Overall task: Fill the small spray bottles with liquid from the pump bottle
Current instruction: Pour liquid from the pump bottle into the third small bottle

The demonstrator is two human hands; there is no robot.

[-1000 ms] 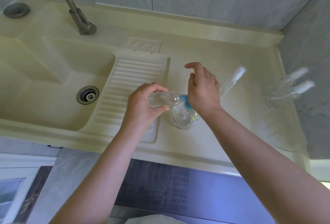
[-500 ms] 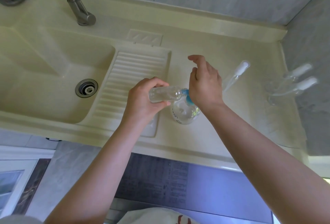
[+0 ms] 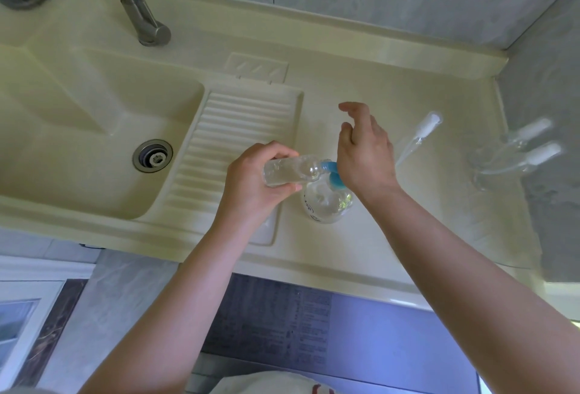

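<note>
My left hand (image 3: 255,178) grips a small clear spray bottle (image 3: 290,170) tipped on its side, its open mouth against the blue nozzle (image 3: 332,170) of the pump bottle. The clear pump bottle (image 3: 326,202) stands on the cream counter, partly filled with liquid. My right hand (image 3: 364,152) rests palm-down on the blue pump head, fingers relaxed and lifted. A sprayer top with a white cap (image 3: 417,137) lies on the counter just right of my right hand.
Two more small spray bottles with white caps (image 3: 518,155) lie blurred near the right wall. A ribbed drainboard (image 3: 232,142), the sink basin with its drain (image 3: 153,155) and a metal faucet (image 3: 141,13) fill the left. The counter's front edge (image 3: 314,271) runs below my arms.
Both hands, the small bottle and the pump bottle hold the same pose. My right hand's fingers have lifted slightly. The camera has shifted a little.
</note>
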